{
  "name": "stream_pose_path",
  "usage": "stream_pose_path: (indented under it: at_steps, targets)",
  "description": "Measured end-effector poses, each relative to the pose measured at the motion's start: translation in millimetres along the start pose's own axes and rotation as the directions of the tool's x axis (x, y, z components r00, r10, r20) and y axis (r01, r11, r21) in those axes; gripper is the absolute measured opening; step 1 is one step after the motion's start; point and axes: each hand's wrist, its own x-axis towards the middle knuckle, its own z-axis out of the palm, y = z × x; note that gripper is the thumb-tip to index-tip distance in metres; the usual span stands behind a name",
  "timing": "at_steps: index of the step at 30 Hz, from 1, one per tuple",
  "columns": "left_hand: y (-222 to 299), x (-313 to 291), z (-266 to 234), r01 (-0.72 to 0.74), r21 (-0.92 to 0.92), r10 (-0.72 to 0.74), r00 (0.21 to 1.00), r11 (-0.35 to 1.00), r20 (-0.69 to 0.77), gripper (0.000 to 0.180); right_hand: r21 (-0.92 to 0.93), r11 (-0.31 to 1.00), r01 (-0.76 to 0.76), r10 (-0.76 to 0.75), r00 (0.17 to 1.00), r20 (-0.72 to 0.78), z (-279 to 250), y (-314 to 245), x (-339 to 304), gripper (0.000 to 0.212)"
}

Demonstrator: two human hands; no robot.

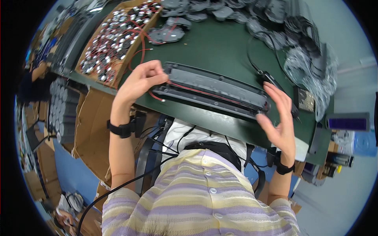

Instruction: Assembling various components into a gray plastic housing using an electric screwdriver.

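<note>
A long dark grey plastic housing (pixel 212 85) lies slantwise on the green table in front of me, its hollow inside facing up. A thin red wire (pixel 197 89) runs lengthwise through it, and a loose wire end with a small white connector (pixel 163 100) sticks out by its left end. My left hand (pixel 142 80) is closed there, thumb and forefinger pinching the red wire at the housing's edge. Around the right end my right hand (pixel 280 114) is spread, thumb near the front corner and fingers stretched by the back corner. Beside those fingers lies a black corded electric screwdriver (pixel 271 80).
A cardboard tray (pixel 123 65) of small silvery parts with red wires stands at the left. Grey plastic pieces (pixel 224 12) are heaped along the back. Clear plastic wrap (pixel 301 65) and a small box of screws (pixel 306 99) sit at the right. A cardboard box (pixel 94 129) stands below left.
</note>
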Motion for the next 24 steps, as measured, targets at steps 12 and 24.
stream_pose_path:
  at_steps: [12, 24]
  targets:
    - [23.0, -26.5, 25.3, -0.091, 0.609, 0.482, 0.707, 0.788, -0.517, 0.020, -0.124, 0.970, 0.211, -0.221, 0.972, -0.081, 45.4, 5.2, -4.9, 0.044]
    - [49.3, 5.0, 148.4, -0.474, 0.784, 0.445, 0.849, 0.401, 0.286, 0.053, -0.143, 0.981, -0.128, 0.074, 0.940, -0.334, -23.5, 45.0, -18.4, 0.037]
